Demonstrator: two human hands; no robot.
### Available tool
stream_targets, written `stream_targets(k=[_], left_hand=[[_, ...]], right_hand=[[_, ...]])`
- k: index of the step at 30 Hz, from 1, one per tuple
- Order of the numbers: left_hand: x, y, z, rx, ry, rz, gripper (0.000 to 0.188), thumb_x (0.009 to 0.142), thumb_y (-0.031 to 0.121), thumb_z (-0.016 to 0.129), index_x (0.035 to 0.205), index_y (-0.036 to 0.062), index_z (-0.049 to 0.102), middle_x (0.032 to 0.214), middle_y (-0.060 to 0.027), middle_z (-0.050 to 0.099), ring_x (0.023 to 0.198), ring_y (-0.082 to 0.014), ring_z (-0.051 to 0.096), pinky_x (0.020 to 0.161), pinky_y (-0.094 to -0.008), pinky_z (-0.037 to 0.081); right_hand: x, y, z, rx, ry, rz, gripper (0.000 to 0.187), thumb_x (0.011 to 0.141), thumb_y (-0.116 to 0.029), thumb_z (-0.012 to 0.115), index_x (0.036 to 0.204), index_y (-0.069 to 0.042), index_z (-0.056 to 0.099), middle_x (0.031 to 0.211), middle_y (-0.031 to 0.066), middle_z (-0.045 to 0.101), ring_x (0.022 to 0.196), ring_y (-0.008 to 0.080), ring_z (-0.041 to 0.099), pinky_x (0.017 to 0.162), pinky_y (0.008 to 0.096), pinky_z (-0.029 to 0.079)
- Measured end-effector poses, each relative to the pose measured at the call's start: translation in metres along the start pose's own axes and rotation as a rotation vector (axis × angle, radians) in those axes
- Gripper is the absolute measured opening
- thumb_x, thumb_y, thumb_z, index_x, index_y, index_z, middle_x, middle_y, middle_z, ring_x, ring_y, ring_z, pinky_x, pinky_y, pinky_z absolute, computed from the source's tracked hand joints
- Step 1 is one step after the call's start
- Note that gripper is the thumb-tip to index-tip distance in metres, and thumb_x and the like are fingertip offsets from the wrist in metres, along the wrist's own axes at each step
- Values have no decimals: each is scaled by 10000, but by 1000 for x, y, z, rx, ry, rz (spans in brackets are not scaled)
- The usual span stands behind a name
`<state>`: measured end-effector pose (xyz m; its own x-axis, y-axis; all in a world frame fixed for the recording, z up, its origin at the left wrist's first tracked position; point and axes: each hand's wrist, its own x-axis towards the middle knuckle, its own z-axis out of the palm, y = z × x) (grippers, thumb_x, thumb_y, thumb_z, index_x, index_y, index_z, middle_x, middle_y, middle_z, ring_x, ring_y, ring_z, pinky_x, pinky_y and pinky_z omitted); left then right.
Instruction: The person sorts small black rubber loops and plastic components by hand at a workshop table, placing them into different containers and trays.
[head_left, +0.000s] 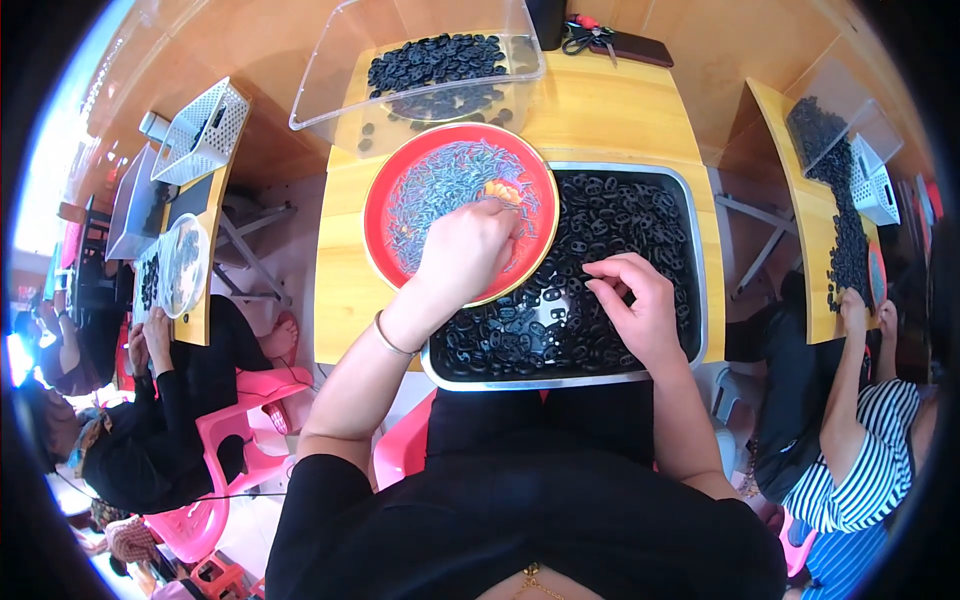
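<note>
From where I stand, the yellow table [590, 110] at the frame's centre is crowded: a clear bin [330, 85] holding dark pieces stands at top, with scissors [587, 42] and a dark case [640, 48] to its right along the far edge. A red bowl [377, 212] of pins [440, 185] sits left of centre and covers the upper left corner of the metal tray [560, 382], so the black pieces [625, 220] under it are hidden. Tables flank this one at the left and right of the frame, each with a white basket and a seated person; a pink chair [255, 400] shows at lower left. The tray's long axis runs left to right; the pins are slender and lie every which way, and the loop-shaped pieces point in no common direction. The left hand [470, 245] is down in the bowl, fingers bunched, and I can't tell what they hold. The right hand [640, 305] hovers over the tray, thumb and forefinger narrowly apart; whether anything fine sits between them, I can't tell.
</note>
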<state>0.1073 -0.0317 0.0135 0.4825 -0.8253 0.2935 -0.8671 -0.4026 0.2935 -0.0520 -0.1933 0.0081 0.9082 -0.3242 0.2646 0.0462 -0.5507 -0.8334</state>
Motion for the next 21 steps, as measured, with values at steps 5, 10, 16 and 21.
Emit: stream_targets(k=[5, 10, 16, 21], left_hand=[[4, 3, 0, -38, -30, -19, 39, 710, 92, 588, 731, 58, 586, 716, -107, 573, 672, -282, 608, 591, -367, 504], [7, 3, 3, -25, 3, -40, 33, 705, 69, 580, 733, 53, 572, 730, -111, 576, 670, -283, 611, 593, -368, 508], [12, 0, 5, 1, 72, 8, 28, 714, 57, 577, 741, 50, 572, 762, -109, 558, 707, -280, 610, 605, -368, 514], [15, -5, 7, -4, 33, 65, 32, 712, 69, 585, 733, 48, 572, 746, -98, 550, 716, -269, 610, 600, -365, 514]], right_hand=[[-3, 2, -2, -7, 0, 13, 170, 745, 15, 659, 907, -32, 646, 811, 73, 598, 665, 143, 601, 561, 235, 489], [-4, 2, -3, -5, 8, 8, 166, 747, 13, 659, 907, -31, 646, 812, 73, 598, 665, 144, 600, 561, 235, 489], [-5, 2, -4, 7, 0, 8, 161, 752, 10, 653, 908, -31, 646, 812, 72, 599, 678, 146, 600, 567, 236, 487], [-5, 1, -5, 13, -1, 3, 166, 755, 14, 647, 915, -29, 644, 810, 73, 600, 680, 149, 601, 567, 236, 485]])
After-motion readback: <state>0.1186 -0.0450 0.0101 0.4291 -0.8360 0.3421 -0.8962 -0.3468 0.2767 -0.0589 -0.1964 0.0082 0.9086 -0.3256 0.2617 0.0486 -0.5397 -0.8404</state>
